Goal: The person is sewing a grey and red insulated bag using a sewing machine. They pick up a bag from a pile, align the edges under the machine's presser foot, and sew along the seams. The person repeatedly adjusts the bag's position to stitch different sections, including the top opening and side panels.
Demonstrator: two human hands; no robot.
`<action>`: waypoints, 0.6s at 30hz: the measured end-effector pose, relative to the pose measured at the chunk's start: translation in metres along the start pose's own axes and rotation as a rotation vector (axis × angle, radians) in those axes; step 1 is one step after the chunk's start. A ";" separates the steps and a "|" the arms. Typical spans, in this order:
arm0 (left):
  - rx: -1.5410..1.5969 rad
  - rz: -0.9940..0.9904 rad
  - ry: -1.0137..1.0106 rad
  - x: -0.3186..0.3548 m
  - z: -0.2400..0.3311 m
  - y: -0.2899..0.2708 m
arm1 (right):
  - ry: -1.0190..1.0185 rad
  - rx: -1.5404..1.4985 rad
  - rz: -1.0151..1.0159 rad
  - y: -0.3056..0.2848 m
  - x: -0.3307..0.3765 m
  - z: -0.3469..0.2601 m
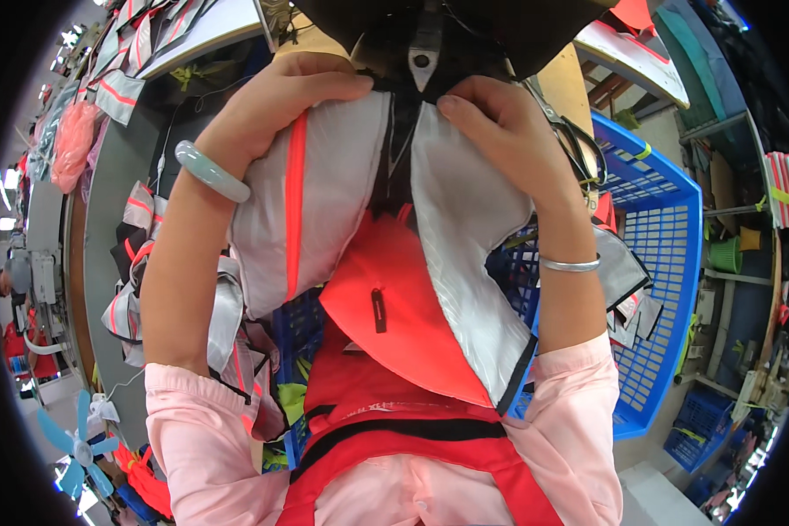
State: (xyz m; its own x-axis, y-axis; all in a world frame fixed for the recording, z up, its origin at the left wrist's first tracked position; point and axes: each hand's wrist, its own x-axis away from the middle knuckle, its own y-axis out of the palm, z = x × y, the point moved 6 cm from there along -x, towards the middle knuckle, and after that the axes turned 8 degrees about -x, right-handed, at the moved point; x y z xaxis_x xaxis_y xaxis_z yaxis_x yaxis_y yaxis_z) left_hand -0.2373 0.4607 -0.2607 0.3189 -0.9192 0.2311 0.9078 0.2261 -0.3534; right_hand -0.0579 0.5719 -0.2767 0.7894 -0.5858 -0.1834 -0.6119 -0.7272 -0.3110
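My left hand (302, 88) pinches the top edge of a silver-grey fabric panel (337, 184) with a bright orange-red stripe and dark edging. My right hand (500, 131) is closed on the top of another silver-grey panel (465, 228), its edge bound in black. Between them hangs a coral-red panel (399, 307) with a small dark slot-shaped mark; whether all are one sewn piece I cannot tell. Just beyond my fingers, a pointed metal plate (423, 61) sits on a dark machine (482, 26). Fingertips of both hands are partly hidden by the cloth.
Black-handled scissors (579, 149) lie beside my right wrist. A blue plastic basket (688, 254) with grey pieces stands at the right. More striped grey pieces (136, 228) are heaped left of my left arm. A blue fan (81, 451) is at lower left.
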 end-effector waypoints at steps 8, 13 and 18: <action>0.092 -0.018 0.006 -0.004 -0.002 -0.003 | -0.054 -0.049 0.074 0.001 -0.003 0.000; 0.073 0.027 -0.013 0.000 -0.005 -0.012 | -0.053 -0.044 0.113 -0.008 0.005 -0.008; -0.061 -0.133 0.111 0.025 -0.007 -0.006 | -0.082 -0.076 -0.049 -0.018 0.061 -0.012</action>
State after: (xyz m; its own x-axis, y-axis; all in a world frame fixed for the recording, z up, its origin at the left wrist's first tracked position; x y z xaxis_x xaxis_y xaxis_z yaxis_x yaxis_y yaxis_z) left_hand -0.2362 0.4341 -0.2590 0.1615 -0.9705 0.1791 0.9208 0.0830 -0.3810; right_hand 0.0012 0.5449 -0.2710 0.8181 -0.5196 -0.2465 -0.5717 -0.7814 -0.2503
